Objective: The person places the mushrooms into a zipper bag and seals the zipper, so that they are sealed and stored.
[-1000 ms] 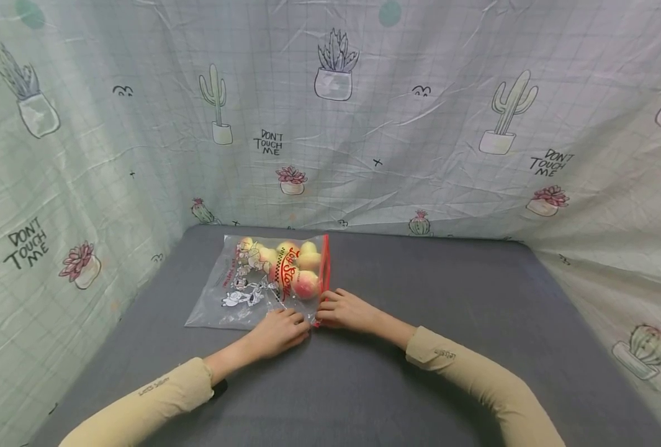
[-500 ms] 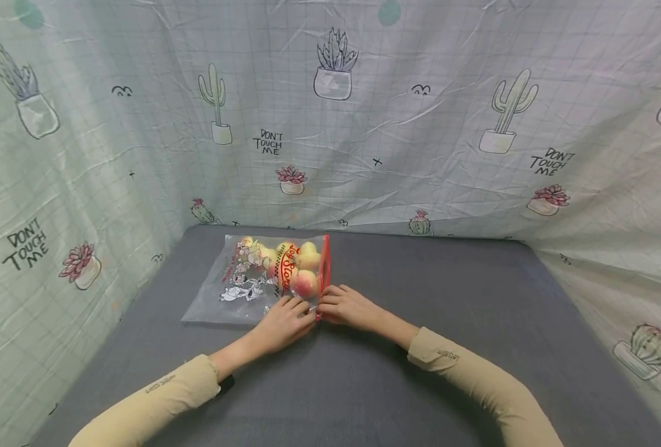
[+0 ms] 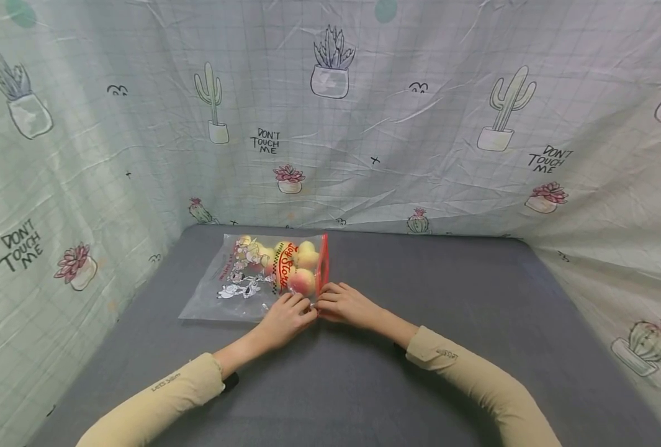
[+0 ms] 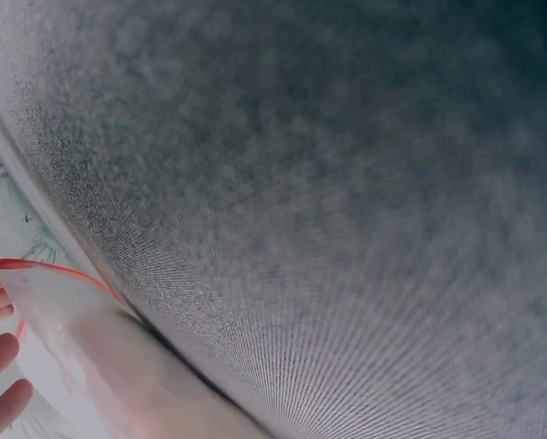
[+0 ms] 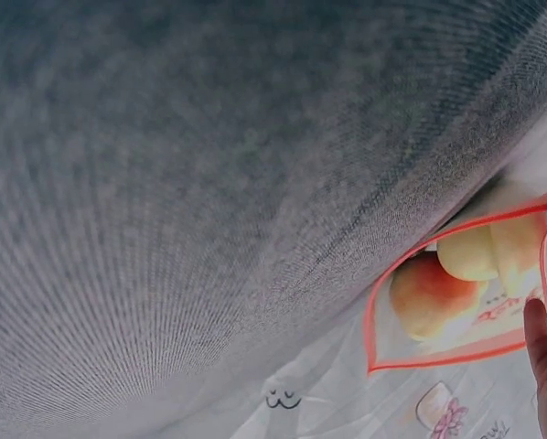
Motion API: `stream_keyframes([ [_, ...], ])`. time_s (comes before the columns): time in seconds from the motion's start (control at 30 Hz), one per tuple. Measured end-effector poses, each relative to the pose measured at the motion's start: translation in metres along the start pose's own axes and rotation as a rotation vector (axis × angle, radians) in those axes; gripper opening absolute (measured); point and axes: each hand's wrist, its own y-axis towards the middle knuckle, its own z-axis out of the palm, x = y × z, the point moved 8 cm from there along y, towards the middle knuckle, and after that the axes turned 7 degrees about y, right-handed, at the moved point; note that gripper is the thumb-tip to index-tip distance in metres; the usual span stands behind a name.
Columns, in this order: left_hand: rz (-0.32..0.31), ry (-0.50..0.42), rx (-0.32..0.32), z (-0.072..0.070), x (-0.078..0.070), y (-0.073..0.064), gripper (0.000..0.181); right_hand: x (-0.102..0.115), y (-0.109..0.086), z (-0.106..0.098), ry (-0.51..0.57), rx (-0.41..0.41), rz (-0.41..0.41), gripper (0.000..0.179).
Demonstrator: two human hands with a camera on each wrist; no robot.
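Note:
A clear zip bag (image 3: 204,301) printed with red lettering and cartoon figures lies on the grey table, its red zip edge (image 3: 324,261) facing right. Several peaches (image 3: 301,282), yellow with red blush, are inside. My left hand (image 3: 285,320) pinches the bag's near edge close to the zip corner. Just to its right, my right hand (image 3: 348,306) pinches the near end of the red zip. In the right wrist view the bag's mouth gapes between the red strips (image 5: 456,224), with a peach (image 5: 429,297) showing inside. The fingertips meeting at the corner are partly hidden.
The grey table (image 3: 447,310) stretches around the bag. A pale curtain (image 3: 386,124) printed with cacti hangs behind the table and along both sides. A dark band (image 3: 231,381) shows at the left wrist under the sleeve cuff.
My left hand has moved up and right, closer to the right hand at the zip corner. The bag's near edge has lifted or shifted slightly away from me.

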Motion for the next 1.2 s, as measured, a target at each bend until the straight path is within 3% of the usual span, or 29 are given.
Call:
stream_keyframes([
  [0.37,-0.039,-0.047,-0.033,-0.005,0.006,0.002,0.009,0.006,0.003,-0.015,-0.103,-0.206,-0.109,0.020],
  [0.63,-0.026,-0.004,-0.071,-0.008,0.007,0.003,0.008,0.004,0.005,-0.017,-0.123,-0.225,-0.119,0.021],
  [0.87,-0.013,-0.028,-0.051,-0.008,0.009,0.004,0.012,0.001,0.007,-0.018,-0.106,-0.241,-0.110,0.024],
  [1.2,0.021,-0.036,-0.098,-0.009,0.012,0.005,0.010,-0.008,0.010,-0.016,-0.089,-0.220,-0.080,0.020],
])
